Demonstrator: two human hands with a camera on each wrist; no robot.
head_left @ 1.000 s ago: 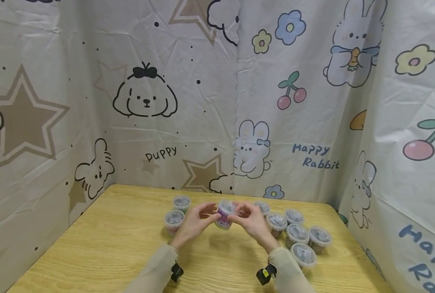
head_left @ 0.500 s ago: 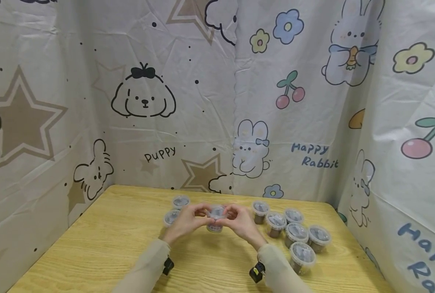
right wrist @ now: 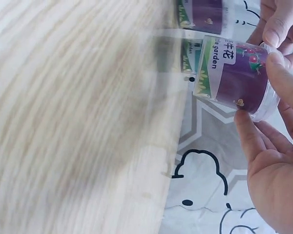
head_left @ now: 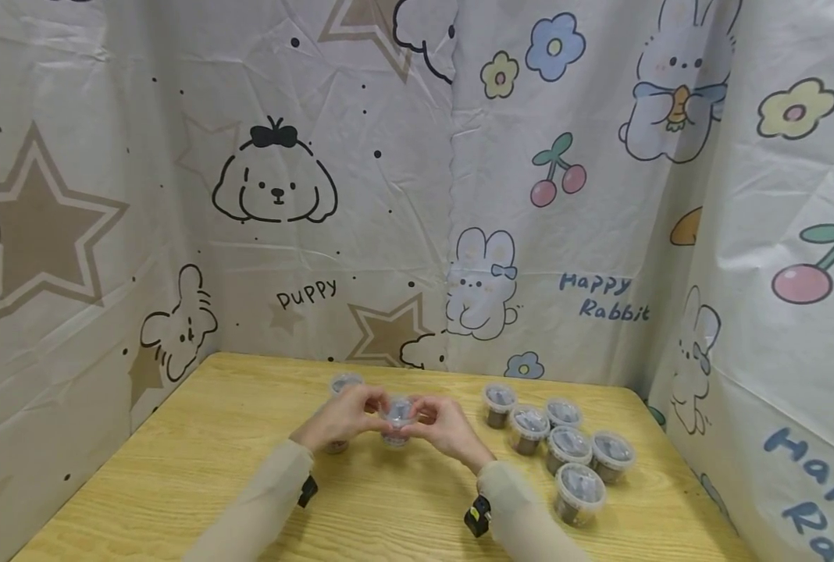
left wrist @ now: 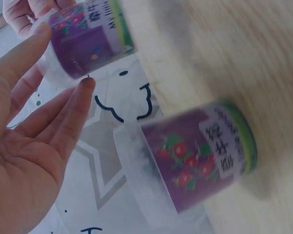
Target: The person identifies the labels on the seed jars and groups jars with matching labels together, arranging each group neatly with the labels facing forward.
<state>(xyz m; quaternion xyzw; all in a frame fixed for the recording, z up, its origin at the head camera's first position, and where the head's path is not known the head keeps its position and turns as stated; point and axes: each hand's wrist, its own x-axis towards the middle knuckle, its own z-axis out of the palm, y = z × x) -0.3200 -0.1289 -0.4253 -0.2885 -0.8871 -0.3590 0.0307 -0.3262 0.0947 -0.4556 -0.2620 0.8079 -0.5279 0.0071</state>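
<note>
Between both hands is a small plastic tub (head_left: 397, 414) with a clear lid. Its purple label with red flowers shows in the left wrist view, where the tub (left wrist: 90, 41) is at the upper left. My left hand (head_left: 350, 414) pinches it near the lid from the left, thumb and fingers at the rim. From the right, my right hand (head_left: 443, 425) pinches the same rim. The tub is low over the table. A second purple tub (left wrist: 190, 161) stands close by, mostly hidden behind my left hand in the head view. A teal-labelled tub (right wrist: 190, 56) stands behind.
On the right of the wooden table (head_left: 178, 468) stand several lidded tubs with dark contents, the nearest tub (head_left: 580, 492) toward the front. Another tub (head_left: 347, 382) is at the back left. A printed cloth (head_left: 389, 195) hangs behind the table's far edge.
Both hands have carried the tub left and slightly down, toward the two tubs on the left. It has gone from tilted to nearly upright. The right-hand tubs have stayed put.
</note>
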